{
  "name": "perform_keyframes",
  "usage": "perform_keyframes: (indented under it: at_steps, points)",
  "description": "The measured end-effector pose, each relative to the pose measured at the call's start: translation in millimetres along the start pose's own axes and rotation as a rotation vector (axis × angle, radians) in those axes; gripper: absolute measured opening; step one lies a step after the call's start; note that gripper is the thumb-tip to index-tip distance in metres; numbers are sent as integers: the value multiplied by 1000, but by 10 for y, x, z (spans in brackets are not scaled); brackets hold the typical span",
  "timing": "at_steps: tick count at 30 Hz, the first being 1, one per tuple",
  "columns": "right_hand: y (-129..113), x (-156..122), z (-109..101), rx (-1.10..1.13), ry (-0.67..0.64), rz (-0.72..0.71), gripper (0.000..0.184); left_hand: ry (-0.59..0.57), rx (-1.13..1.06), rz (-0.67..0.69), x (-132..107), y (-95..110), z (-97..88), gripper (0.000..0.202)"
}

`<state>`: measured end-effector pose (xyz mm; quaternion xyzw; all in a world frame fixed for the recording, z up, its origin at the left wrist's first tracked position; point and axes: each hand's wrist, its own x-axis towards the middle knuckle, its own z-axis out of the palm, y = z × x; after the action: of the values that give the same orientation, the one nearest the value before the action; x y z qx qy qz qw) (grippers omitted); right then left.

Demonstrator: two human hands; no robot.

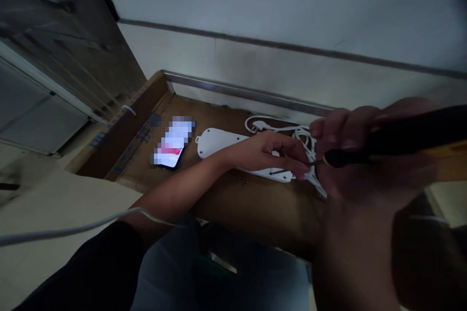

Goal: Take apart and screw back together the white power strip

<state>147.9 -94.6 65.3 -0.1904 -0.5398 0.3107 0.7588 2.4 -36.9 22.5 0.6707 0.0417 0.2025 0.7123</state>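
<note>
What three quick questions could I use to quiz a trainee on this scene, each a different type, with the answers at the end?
1. Fill in the blank: The long white plastic power strip lies on brown ____.

2. True or false: In the picture, the rectangular phone with a lit screen lies to the left of the strip.

3. Multiple choice: Which hand holds the thin-shafted screwdriver by its black-and-yellow handle? A) left; B) right; C) neither.

Key: 1. cardboard; 2. true; 3. B, the right hand.
</note>
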Motion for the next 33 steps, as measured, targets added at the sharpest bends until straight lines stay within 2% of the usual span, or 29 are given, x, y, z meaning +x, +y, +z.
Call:
perform_keyframes:
  at_steps: [5, 11, 13, 16, 21, 24, 26, 29, 33]
  points:
    - [-14, -21, 100, -196, 154, 89, 44, -34, 101, 27, -25, 30, 9, 21]
    - [-109, -16, 212, -226, 154, 92, 52, -71, 122, 9, -35, 76, -27, 22]
    - [-128, -17, 210, -238, 153, 85, 55, -32, 135, 10, -49, 90, -4, 26]
    - [-163, -49, 190, -262, 161, 64, 60, 81, 111, 59, -61, 101, 67, 47]
    - [-202, -131, 132, -300, 200, 22, 69, 195, 94, 68, -46, 82, 149, 35]
    - [-184, -152, 97, -322, 219, 4, 74, 207, 121, 92, -46, 74, 124, 33]
    - [-142, -150, 74, -344, 223, -17, 76, 167, 126, 78, -55, 82, 92, 30]
    - [-30, -139, 40, -395, 227, -121, 72, 85, 141, 42, -60, 80, 60, 24]
    - [95, -141, 24, -470, 330, -457, 51, 156, 200, 145, -25, 4, 82, 34]
